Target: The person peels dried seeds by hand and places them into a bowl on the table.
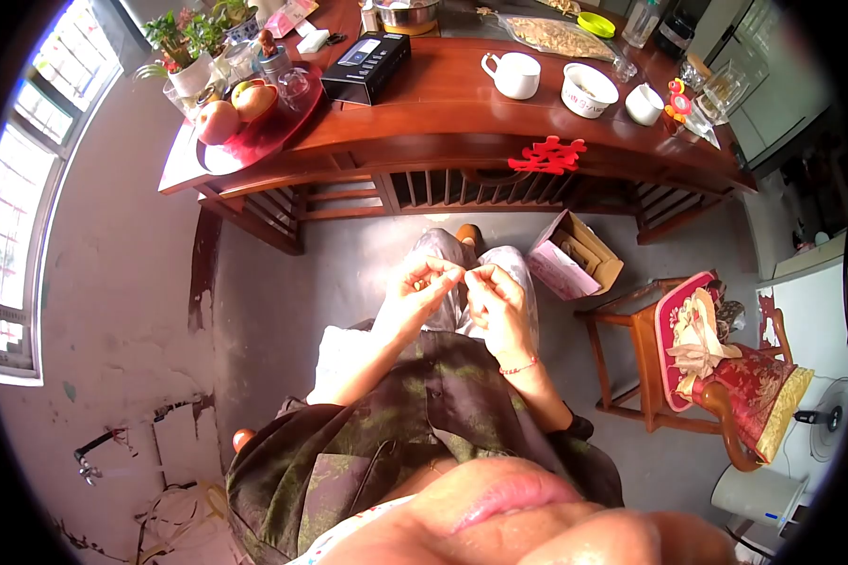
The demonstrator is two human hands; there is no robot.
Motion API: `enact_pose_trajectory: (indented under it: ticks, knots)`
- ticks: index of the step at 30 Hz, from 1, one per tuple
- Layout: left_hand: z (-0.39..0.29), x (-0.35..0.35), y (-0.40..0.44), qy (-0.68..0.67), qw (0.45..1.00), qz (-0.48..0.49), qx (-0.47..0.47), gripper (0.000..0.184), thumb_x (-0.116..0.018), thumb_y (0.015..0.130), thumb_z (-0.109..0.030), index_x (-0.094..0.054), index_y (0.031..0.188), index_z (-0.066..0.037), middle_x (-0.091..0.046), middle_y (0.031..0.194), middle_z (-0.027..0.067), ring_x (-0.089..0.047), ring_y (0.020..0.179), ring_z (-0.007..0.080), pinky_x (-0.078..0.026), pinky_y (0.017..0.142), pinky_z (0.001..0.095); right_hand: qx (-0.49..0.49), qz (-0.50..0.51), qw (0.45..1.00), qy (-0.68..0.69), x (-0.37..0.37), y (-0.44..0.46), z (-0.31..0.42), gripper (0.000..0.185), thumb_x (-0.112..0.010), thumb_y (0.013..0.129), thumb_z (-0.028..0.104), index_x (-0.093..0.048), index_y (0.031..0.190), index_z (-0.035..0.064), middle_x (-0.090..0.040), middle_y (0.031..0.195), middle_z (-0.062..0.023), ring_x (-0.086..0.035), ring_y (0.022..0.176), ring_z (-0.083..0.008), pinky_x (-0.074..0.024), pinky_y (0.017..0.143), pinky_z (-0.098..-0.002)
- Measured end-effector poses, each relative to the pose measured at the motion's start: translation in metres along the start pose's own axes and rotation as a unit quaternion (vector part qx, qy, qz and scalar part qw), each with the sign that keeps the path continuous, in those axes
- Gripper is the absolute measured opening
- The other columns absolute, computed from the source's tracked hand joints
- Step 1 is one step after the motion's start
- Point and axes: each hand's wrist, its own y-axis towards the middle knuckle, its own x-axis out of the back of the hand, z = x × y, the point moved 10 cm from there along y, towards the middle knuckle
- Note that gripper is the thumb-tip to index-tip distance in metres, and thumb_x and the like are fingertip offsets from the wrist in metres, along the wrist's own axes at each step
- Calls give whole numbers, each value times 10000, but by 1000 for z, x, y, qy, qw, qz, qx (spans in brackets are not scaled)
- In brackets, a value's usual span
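Note:
My left hand [422, 284] and my right hand [496, 296] meet fingertip to fingertip above my lap. On each, thumb and forefinger are pinched together. Whatever lies between the fingertips is too small to make out. A red beaded bracelet [519, 366] circles my right wrist. Below the hands are my knees in light grey trousers [522, 268], and a dark patterned jacket [367, 443] covers my body.
Ahead stands a dark red wooden table [443, 113] with a white mug [515, 75], a white bowl [589, 90], a black box [367, 66] and a fruit tray [297, 118]. A cardboard box [565, 268] sits on the floor near a wooden chair [643, 353] with cushions.

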Motion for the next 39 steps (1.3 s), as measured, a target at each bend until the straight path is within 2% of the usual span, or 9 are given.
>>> enact_pose_trajectory:
  ticks: [9,14,18,20,23,29,31,35,39]
  knots:
    - [-5,-1,0,13,999,17,-32,84,-659,860,-80,-649,913,-14,-475,576,-88,-344,467,-16,-223,426,165,15,-12,1000,-17,1,-1,-6,110,-584,919,137,-539,840,76,-431,576,75,-320,433,6,-232,385,-172]
    - [-3,3,0,8,998,20,-58,53,-653,845,-41,-622,867,-3,-536,664,-54,-399,551,1,-294,495,164,-13,-34,999,-8,2,-4,-15,108,-589,914,146,-548,836,83,-417,571,77,-310,430,0,-225,386,-171]
    - [-11,-3,-1,54,996,27,-73,56,-633,851,-45,-602,847,2,-481,618,-68,-362,514,-1,-256,468,164,-40,-20,996,82,1,-6,-21,66,-567,918,111,-550,864,77,-433,607,64,-365,465,-10,-245,382,-160]
    - [-11,-7,0,52,995,32,-78,51,-616,860,-33,-589,836,3,-458,587,-72,-330,470,-6,-221,432,170,-24,-23,997,75,4,-8,-17,80,-604,898,137,-569,855,80,-429,603,79,-341,458,1,-225,393,-167]
    - [-5,-11,2,45,997,52,-35,24,-601,874,-26,-594,871,-3,-455,583,-82,-321,456,-16,-216,420,165,-10,-35,997,69,8,-11,-13,78,-598,899,129,-572,858,68,-422,599,78,-331,463,2,-225,399,-169]
    - [-7,-10,0,74,993,71,-55,113,-608,858,1,-634,967,15,-436,551,-87,-330,449,-13,-226,424,160,-21,-17,998,57,4,-13,-15,101,-609,893,155,-583,858,63,-431,603,67,-346,472,-6,-232,406,-172]
    - [-13,-8,-1,107,987,77,-88,91,-610,855,4,-637,941,15,-435,548,-84,-332,451,-11,-231,430,163,-13,-16,999,46,4,-13,-13,104,-612,889,156,-577,851,66,-425,596,65,-336,466,-6,-227,407,-178]
    - [-22,-11,-5,138,982,90,-91,47,-620,845,18,-630,891,9,-457,577,-81,-349,486,-16,-247,462,156,-30,4,998,54,2,-13,-18,107,-610,883,143,-560,818,76,-409,578,65,-314,454,-7,-206,410,-180]
    - [-18,-12,-4,113,985,94,-89,28,-611,845,24,-603,843,-2,-465,581,-73,-348,478,-17,-244,450,154,-37,12,998,52,0,-16,-19,102,-609,884,138,-563,816,77,-409,578,66,-309,455,-10,-200,408,-183]
